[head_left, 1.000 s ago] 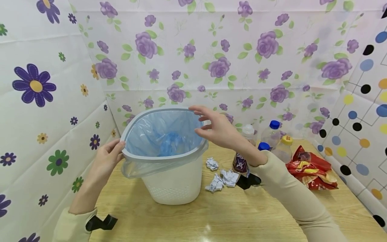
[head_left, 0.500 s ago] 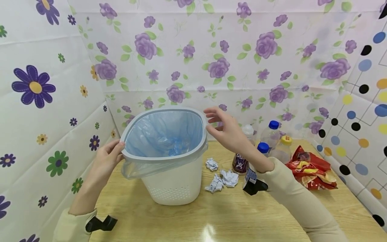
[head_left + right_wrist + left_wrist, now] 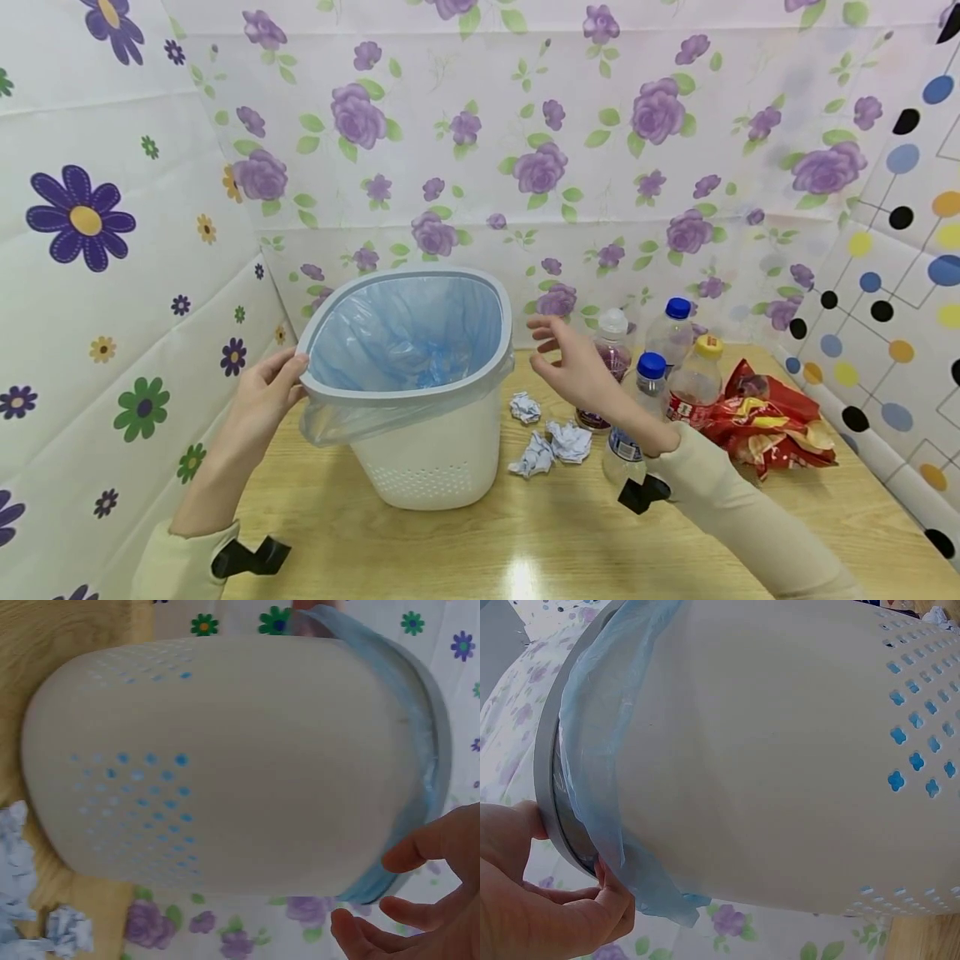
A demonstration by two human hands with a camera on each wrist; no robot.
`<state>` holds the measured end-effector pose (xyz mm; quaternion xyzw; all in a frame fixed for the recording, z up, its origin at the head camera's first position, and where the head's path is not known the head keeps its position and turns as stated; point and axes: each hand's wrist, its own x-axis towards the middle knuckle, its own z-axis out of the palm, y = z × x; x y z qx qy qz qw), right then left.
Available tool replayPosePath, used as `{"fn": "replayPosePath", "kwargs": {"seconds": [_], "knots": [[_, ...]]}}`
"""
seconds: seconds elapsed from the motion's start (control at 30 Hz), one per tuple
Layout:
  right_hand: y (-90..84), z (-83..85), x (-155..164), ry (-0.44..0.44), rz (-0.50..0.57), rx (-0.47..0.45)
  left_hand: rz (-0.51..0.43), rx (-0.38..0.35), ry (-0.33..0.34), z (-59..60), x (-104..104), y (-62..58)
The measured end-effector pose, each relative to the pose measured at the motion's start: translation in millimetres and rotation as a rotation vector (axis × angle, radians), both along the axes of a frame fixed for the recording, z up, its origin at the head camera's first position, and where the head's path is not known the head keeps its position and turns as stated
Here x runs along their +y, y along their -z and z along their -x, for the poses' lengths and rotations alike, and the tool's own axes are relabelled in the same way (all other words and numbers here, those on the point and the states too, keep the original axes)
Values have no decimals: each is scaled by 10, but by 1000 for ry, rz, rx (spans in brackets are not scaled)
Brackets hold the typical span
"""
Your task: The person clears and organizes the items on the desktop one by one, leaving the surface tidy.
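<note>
We note a small booth closed in by three cloth-covered walls. The back wall (image 3: 570,125) carries purple roses with green leaves on white, and a horizontal fold crosses it low down. The left wall (image 3: 90,275) shows scattered daisies in violet, green and yellow on white. The right wall (image 3: 907,250) has dots in black, blue and yellow joined by thin lines. All three meet a pale wooden table (image 3: 525,542) with visible grain. A bright spot of overhead light glints on the table's glossy surface near its front edge.
</note>
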<state>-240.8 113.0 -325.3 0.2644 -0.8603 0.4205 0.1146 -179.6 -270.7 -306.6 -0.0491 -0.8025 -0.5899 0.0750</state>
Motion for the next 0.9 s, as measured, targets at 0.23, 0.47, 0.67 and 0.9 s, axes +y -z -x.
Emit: {"fn": "replayPosePath", "kwargs": {"seconds": [0.23,0.47,0.67,0.9], "knots": [[445,59,40,-35,-170,-93,12,8,10,-10,2,2],[786,113,53,-94,-285,-142,-3,23,18,-4,2,8],[996,146,41,-164,-376,-192,-3,18,16,-10,1,-2],[1130,157,10,-154,-423,-264,-13,23,27,-3,0,10]]}}
